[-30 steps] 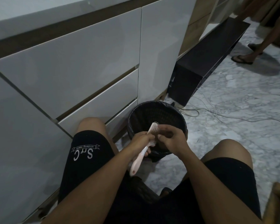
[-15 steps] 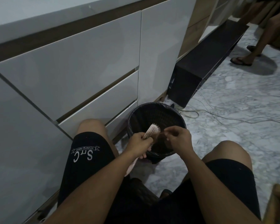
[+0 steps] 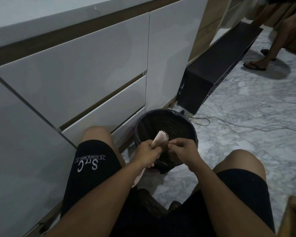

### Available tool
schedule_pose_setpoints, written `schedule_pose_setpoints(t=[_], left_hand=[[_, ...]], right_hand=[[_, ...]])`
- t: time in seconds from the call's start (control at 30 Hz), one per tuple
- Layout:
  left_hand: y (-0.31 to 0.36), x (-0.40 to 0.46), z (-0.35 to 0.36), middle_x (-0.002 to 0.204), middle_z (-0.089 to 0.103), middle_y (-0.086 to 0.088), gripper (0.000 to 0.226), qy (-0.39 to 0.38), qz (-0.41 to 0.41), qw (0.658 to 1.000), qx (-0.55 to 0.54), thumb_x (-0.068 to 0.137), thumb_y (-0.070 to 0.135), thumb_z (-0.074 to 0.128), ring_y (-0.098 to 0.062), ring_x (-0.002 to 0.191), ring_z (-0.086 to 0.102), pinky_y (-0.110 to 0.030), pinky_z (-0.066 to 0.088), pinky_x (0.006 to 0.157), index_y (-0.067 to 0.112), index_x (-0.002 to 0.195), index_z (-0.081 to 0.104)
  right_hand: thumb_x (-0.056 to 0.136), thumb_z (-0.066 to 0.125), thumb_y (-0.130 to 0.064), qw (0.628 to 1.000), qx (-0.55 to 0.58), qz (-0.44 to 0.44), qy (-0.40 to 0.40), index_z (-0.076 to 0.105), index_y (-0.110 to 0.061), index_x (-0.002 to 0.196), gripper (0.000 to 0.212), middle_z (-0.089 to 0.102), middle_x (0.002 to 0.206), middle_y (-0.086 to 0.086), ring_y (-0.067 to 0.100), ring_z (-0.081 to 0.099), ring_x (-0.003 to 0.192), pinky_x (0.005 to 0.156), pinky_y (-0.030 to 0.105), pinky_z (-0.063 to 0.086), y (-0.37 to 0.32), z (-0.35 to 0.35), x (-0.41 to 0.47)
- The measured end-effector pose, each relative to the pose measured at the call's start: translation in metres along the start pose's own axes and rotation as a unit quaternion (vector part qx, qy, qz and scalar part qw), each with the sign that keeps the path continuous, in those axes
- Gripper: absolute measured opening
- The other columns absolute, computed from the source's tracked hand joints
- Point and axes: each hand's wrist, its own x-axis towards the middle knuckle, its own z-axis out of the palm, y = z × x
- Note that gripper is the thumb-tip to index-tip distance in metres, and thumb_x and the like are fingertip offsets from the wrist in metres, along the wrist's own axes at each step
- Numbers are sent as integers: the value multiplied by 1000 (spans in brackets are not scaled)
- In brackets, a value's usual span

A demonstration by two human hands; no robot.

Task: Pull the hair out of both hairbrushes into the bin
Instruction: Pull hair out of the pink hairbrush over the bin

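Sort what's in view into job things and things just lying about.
Job: hairbrush, bin, left hand, right hand.
Lying about: black box, cables, cabinet drawers, wooden piece.

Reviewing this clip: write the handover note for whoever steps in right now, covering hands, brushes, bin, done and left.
Left hand grips the pink hairbrush, its head held over the black bin.
Right hand has its fingers pinched together beside the bristles; whether they hold hair is too dim to tell.
Done: unclear how much hair is out.
Left: finish this brush, then the second, which is not clearly in view.
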Motion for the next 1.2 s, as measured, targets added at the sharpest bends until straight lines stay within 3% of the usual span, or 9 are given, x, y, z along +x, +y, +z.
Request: schedule_pose_setpoints(t=[0.13,0.27,0.4,0.5,0.63,0.73,0.83,1.03,1.2], left_hand=[[-1,4,-5,81,70,-8,25,39,-6,999,11,87,25,57,-12,37,56,-21,41,36,14,109,63],[-7,10,-7,93,71,-11,30,86,-4,995,43,85,30,60,-22,63,68,-30,54,47,14,110,63],[-6,10,-6,86,70,-9,29,59,-15,998,6,90,27,59,-14,44,59,-20,41,36,12,115,61],[-4,9,-4,77,69,-7,27,32,-12,999,-9,91,27,59,-11,37,55,-20,39,35,12,114,61],[-4,9,-2,72,69,-4,28,12,-12,1000,-10,91,29,58,-10,36,56,-22,41,37,14,114,62],[-5,8,-1,72,69,-3,30,5,-11,1000,-11,91,30,59,-9,35,54,-21,40,36,14,116,62],[-2,8,-2,71,68,-4,29,10,-9,1000,-22,92,28,59,-9,33,52,-20,38,35,12,115,62],[-1,7,-1,72,67,-3,25,11,-4,1000,-20,92,28,59,-11,35,53,-22,39,36,13,112,62],[8,8,-2,80,70,-11,33,-16,-55,996,-62,86,18,49,-20,40,56,-22,39,39,4,113,62]], right_hand=[[86,69,-8,996,-27,19,78,74,-18,88,12,72,85,-2,17,69,84,78,31,57,5,-1,7],[89,63,-3,987,-98,-19,127,73,-15,93,16,66,90,-5,9,58,87,76,17,44,3,-4,7],[86,66,-5,991,-108,-33,78,71,-19,98,20,65,100,-3,12,58,95,88,26,50,4,-2,6],[76,75,-5,990,-107,-88,24,69,-23,112,40,60,117,-1,11,55,105,88,16,42,6,1,4],[74,80,-14,979,-154,-135,-1,72,-24,114,42,54,124,-8,4,48,113,98,20,37,5,9,2],[78,77,-13,968,-175,-179,23,78,-19,99,23,63,104,-12,-7,55,92,83,1,38,5,11,1],[79,75,-12,971,-162,-159,80,80,-18,90,13,71,89,-7,-3,61,77,78,9,48,8,8,3],[82,72,-11,976,-149,-99,128,79,-16,94,14,74,95,-3,5,62,83,70,1,37,14,6,7],[73,75,-3,981,-142,-128,43,71,-18,113,43,68,110,-4,6,63,97,78,2,41,12,9,5]])
